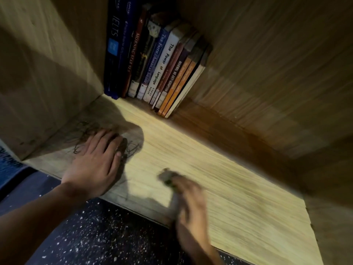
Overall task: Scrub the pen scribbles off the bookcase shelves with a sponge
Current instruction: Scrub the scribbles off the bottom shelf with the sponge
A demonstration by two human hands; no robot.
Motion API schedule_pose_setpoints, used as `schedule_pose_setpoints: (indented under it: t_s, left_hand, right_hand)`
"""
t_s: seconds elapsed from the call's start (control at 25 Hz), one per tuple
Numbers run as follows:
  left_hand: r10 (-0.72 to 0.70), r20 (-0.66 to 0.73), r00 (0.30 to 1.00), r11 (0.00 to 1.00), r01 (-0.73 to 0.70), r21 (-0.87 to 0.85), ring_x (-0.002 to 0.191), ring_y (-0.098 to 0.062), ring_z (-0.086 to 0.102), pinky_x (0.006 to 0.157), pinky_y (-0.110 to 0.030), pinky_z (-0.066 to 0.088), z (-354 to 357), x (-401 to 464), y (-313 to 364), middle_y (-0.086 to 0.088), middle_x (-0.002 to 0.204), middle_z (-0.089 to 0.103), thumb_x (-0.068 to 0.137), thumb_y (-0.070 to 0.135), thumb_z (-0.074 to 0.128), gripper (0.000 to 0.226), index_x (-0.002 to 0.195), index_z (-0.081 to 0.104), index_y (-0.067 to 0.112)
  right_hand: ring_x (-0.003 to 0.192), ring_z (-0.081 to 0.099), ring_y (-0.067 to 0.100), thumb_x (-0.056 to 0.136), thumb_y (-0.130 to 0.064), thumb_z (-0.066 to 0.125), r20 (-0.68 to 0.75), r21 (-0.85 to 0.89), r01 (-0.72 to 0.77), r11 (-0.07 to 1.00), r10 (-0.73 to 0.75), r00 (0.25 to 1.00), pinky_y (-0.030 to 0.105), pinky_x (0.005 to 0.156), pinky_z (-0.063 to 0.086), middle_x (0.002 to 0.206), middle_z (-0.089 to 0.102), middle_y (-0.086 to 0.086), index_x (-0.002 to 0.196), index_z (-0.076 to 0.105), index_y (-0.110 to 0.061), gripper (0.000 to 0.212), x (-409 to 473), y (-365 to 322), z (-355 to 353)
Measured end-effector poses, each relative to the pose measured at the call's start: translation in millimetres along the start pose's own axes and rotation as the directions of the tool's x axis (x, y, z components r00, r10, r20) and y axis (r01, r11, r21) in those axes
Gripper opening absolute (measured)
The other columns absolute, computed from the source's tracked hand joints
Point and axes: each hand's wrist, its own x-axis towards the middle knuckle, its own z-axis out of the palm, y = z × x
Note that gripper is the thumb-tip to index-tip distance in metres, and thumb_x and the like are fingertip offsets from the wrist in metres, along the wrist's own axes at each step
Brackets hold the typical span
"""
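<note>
The wooden shelf board (219,169) of the bookcase runs from lower right to upper left. Dark pen scribbles (84,131) cover its left end, near the side wall. My left hand (95,161) lies flat on the board with straight fingers, partly over the scribbles. My right hand (189,199) is blurred by motion near the front edge of the shelf. It grips a small greyish-green sponge (167,177) that sticks out past the fingertips onto the board. The sponge sits to the right of the scribbles, apart from them.
A row of books (160,64) stands upright at the back left of the shelf, leaning slightly. The bookcase side wall (44,73) is at left, the back panel (277,73) at right. Dark speckled floor (99,236) lies below the shelf's front edge.
</note>
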Motion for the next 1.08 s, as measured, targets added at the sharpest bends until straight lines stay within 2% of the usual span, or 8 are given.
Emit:
schedule_pose_setpoints:
  t_s: [0.12,0.24,0.48,0.68,0.8,0.92,0.96,1.08]
  left_hand:
    - [0.139,0.076,0.987,0.988,-0.144,0.055,0.149,-0.018,-0.009,0.12,-0.038,0.0,5,19,-7,-0.01,0.161,0.011,0.094,0.059,-0.002,0.075,0.153,0.016,0.015]
    - [0.013,-0.007,1.0,0.999,-0.014,-0.05,0.146,-0.009,-0.013,0.12,-0.036,0.003,5,33,-11,-0.007,0.16,0.018,0.093,0.06,0.005,0.077,0.151,0.024,0.012]
    - [0.071,-0.064,0.995,0.996,-0.074,-0.045,0.146,-0.01,0.004,0.118,-0.028,0.005,2,32,-8,-0.009,0.152,0.036,0.098,0.053,0.011,0.069,0.145,0.037,0.01]
    - [0.059,-0.045,0.997,0.994,-0.063,-0.091,0.144,-0.002,-0.012,0.116,-0.022,-0.004,0,31,-5,-0.004,0.158,0.023,0.095,0.054,0.006,0.072,0.15,0.028,0.012]
    - [0.108,-0.052,0.993,0.988,-0.113,-0.105,0.145,-0.004,-0.003,0.115,-0.016,-0.007,-5,32,-12,-0.011,0.152,0.036,0.099,0.05,0.012,0.068,0.145,0.038,0.007]
    - [0.247,0.051,0.968,0.969,-0.247,0.0,0.148,-0.01,-0.003,0.118,-0.025,-0.001,-25,32,-48,-0.014,0.149,0.04,0.1,0.049,0.014,0.069,0.143,0.041,0.003]
    - [0.257,0.069,0.964,0.964,-0.261,0.044,0.148,-0.011,-0.003,0.118,-0.027,0.0,-31,30,-61,-0.016,0.15,0.039,0.1,0.05,0.015,0.07,0.143,0.041,0.002]
    - [0.137,0.027,0.99,0.99,-0.138,0.029,0.146,-0.004,-0.013,0.116,-0.02,-0.007,-34,21,-77,-0.011,0.157,0.024,0.093,0.059,0.015,0.079,0.149,0.03,0.005]
  right_hand:
    - [0.139,0.03,0.023,0.096,-0.019,0.04,-0.254,-0.424,-0.567,0.706,0.509,0.823,0.042,0.115,0.026,0.147,0.043,0.003,0.143,0.041,-0.017,0.047,15,83,-41]
    - [0.14,0.025,0.031,0.098,-0.024,0.04,-0.292,-0.447,-0.697,0.561,0.645,0.706,0.047,0.113,0.024,0.15,0.038,0.009,0.144,0.038,-0.012,0.048,54,124,-39]
    - [0.133,0.035,0.032,0.092,-0.024,0.043,-0.132,-0.489,-0.636,0.597,0.67,0.73,0.046,0.111,0.028,0.148,0.039,0.005,0.145,0.035,-0.028,0.053,194,142,-9]
    - [0.137,0.038,0.023,0.086,-0.02,0.032,0.112,-0.369,-0.164,0.915,0.219,0.969,0.041,0.116,0.028,0.145,0.046,0.003,0.141,0.045,-0.019,0.057,156,37,76]
    - [0.146,0.011,0.005,0.096,-0.03,0.025,0.397,-0.159,0.145,0.977,-0.071,0.915,0.025,0.119,0.0,0.154,0.026,-0.019,0.144,0.036,-0.037,0.049,74,-17,73]
    - [0.143,0.022,0.001,0.102,-0.033,0.03,0.412,-0.066,0.364,0.929,-0.307,0.858,0.021,0.118,0.013,0.152,0.029,-0.025,0.141,0.032,-0.048,0.042,34,13,29]
    - [0.143,0.022,0.003,0.103,-0.032,0.029,0.389,-0.112,0.357,0.927,-0.289,0.875,0.026,0.117,0.018,0.153,0.026,-0.024,0.143,0.03,-0.048,0.042,37,34,16]
    - [0.147,0.01,0.01,0.096,-0.026,0.033,0.246,-0.253,-0.082,0.964,0.146,0.958,0.039,0.121,0.012,0.155,0.014,-0.022,0.146,0.03,-0.038,0.051,79,65,22]
